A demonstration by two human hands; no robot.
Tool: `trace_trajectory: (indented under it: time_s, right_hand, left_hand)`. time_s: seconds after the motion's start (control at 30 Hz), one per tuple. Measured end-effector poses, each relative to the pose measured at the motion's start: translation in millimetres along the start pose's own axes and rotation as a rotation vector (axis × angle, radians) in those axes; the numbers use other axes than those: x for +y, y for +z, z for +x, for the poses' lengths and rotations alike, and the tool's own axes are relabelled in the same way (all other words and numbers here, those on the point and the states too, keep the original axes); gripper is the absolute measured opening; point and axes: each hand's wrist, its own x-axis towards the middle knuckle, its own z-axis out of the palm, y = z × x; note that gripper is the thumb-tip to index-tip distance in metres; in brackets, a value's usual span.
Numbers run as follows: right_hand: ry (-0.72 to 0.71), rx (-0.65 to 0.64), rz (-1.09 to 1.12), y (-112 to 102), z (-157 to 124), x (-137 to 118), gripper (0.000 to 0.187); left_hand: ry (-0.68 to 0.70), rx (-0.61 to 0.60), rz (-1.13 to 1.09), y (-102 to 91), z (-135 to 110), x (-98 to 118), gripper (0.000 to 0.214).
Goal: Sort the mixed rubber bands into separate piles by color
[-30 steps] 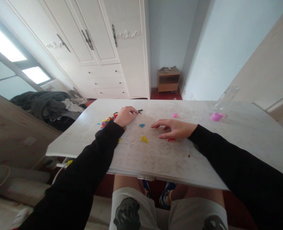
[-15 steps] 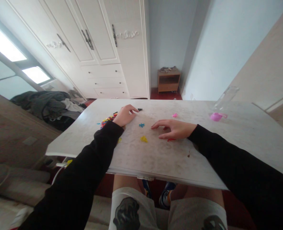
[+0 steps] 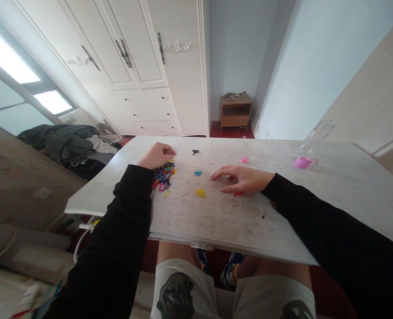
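Observation:
On the table, a pile of small, thin plastic pieces (image 3: 164, 175) in mixed colours lies at the left. My left hand (image 3: 157, 155) is at the pile's far edge, its fingers curled in and the thumb close to the forefinger; whatever may be between them is hidden. Resting right of the middle, my right hand (image 3: 241, 178) has its fingers apart and holds nothing. Part of a red group (image 3: 239, 194) shows from under its near side. Between the hands sit small black pieces (image 3: 195, 152), blue pieces (image 3: 198, 173) and yellow pieces (image 3: 200, 192). Pink pieces (image 3: 244, 160) lie beyond my right hand.
A pink cup with a handle (image 3: 303, 162) and a clear, tilted container (image 3: 317, 135) stand at the table's far right. One small brown bit (image 3: 263, 215) is near the front edge. Behind are a white wardrobe (image 3: 183, 88) and a wooden bedside cabinet (image 3: 236, 111).
My left hand has moved left, away from the black pieces, back to the pile, and its fingers have curled in. My right hand has stayed in place.

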Motion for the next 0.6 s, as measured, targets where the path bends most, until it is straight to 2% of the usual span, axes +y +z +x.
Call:
trace_trajectory:
  time_s: [0.1, 0.27, 0.47, 0.6]
  right_hand:
    - [0.003, 0.003, 0.0, 0, 0, 0, 0.047]
    - [0.007, 0.007, 0.004, 0, -1, -1, 0.046]
    - [0.001, -0.001, 0.008, 1, 0, -1, 0.047]
    - [-0.002, -0.005, 0.006, 1, 1, 0, 0.045]
  left_hand:
    - [0.005, -0.031, 0.024, 0.2, 0, -1, 0.017]
    - [-0.018, 0.1, 0.064, -2.1, 2, -11, 0.021]
    - [-0.078, 0.032, -0.016, 1.7, 3, -18, 0.016]
    - [-0.093, 0.069, 0.018, 2.9, 3, -19, 0.021]
